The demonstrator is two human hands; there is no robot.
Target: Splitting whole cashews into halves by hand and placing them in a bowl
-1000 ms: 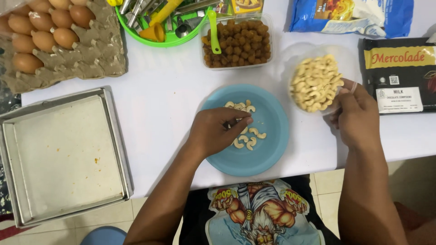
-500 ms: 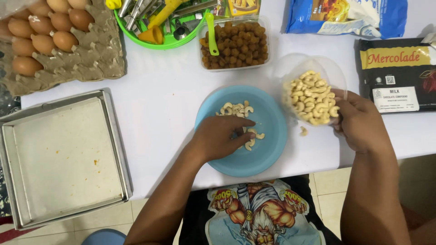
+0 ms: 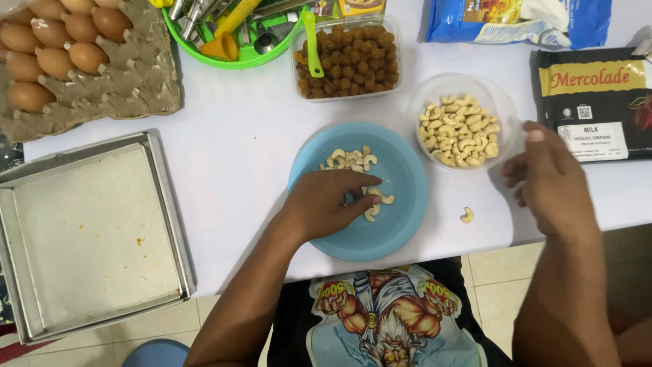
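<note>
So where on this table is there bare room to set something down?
The widest bare patch lies between the metal baking tray and the blue plate, below the egg carton. A smaller strip runs near the stray cashew, between plate and right hand. The back edge is crowded: green basket, tubs, packets.

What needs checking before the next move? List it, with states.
1. Left hand over the blue plate, fingertips on the cashews: ok.
2. Right hand empty, open beside the clear cashew bowl, not touching it: ok.
3. Bowl upright on the table: ok.
4. All cashews contained: not ok; one stray cashew lies on the table off the plate.
5. Whether a nut is pinched under the left fingers: cannot tell.
</note>
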